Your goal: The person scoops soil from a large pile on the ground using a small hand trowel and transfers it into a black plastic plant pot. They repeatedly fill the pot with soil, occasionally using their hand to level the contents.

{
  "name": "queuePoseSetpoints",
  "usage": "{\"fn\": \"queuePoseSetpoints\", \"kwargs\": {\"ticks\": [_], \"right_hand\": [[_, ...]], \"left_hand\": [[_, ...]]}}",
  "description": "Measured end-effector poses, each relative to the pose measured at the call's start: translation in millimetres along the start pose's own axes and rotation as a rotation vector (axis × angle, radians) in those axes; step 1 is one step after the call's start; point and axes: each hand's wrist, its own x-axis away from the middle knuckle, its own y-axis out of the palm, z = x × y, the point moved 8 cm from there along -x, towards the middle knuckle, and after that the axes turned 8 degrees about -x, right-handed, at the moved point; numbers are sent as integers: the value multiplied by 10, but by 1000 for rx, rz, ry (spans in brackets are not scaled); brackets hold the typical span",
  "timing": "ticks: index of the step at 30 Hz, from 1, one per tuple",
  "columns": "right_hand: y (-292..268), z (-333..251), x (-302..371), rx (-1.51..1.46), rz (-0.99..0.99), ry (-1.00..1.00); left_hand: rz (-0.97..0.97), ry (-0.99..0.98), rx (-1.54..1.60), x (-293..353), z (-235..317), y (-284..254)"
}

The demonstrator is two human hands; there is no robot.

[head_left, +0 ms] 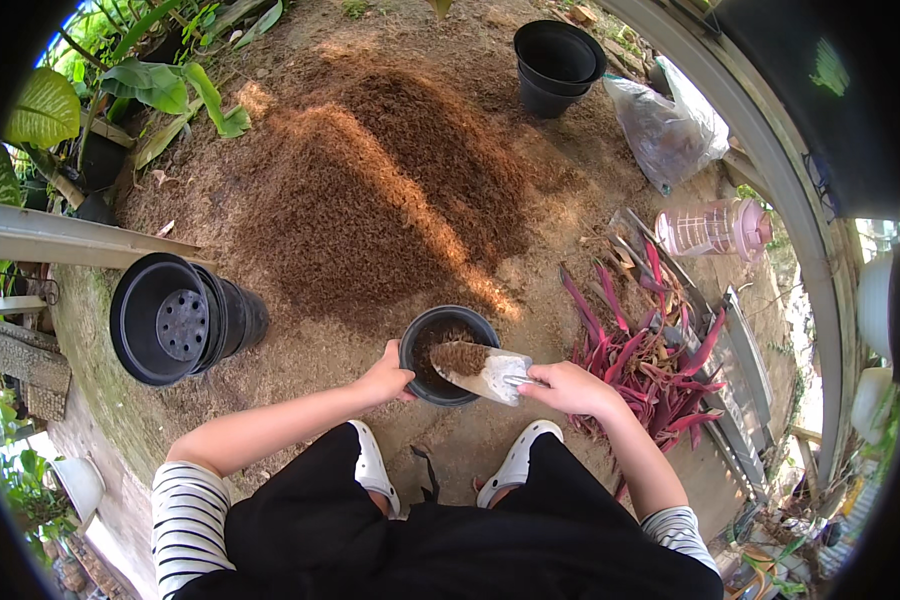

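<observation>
Black plastic is meeting the bare left hand (388,376), whose grip is pinching the left rim of the round, open-topped black pot (457,318) just ahead of the white perforated clogs (374,462); it is probably weighing little and flexing slightly, making that rim its surest hold. Crumbly brown fibrous soil (460,358), apparently light and easily spilled, is lying on the pale, soil-smeared, likely stiff trowel (500,378) over the pot's mouth, while the bare right hand (572,387) is grasping its handle, the steadiest place.

Pot (450,318): left hand (386,376) grips its rim. Trowel (498,376): right hand (570,387) holds it, soil-laden, over pot. Heap (370,200): lies beyond pot. Leaves (654,372): lie right of pot.
</observation>
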Motion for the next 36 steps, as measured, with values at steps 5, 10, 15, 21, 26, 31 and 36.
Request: {"fn": "queuePoseSetpoints", "kwargs": {"ticks": [5, 10, 15, 21, 26, 31, 36], "right_hand": [[19, -66, 16, 84, -35, 3], [-71, -436, 128, 438, 177, 71], [-184, -840, 222, 642, 455, -244], [-1016, 386, -297, -213, 720, 45], [-1291, 1689, -995, -494, 1023, 195], [-421, 839, -1418, -233, 923, 154], [30, 771, -1479, -1174, 607, 206]], "left_hand": [[-23, -11, 3, -1, 4, 2], [13, 43, -69, -79, -94, -75], [156, 305, -505, -131, 18, -270], [90, 276, -124, 17, 153, -252], [76, 218, 82, -82, 127, -88], [132, 185, 59, 93, 118, -163], [121, 225, 26, -75, 38, -284]]}}
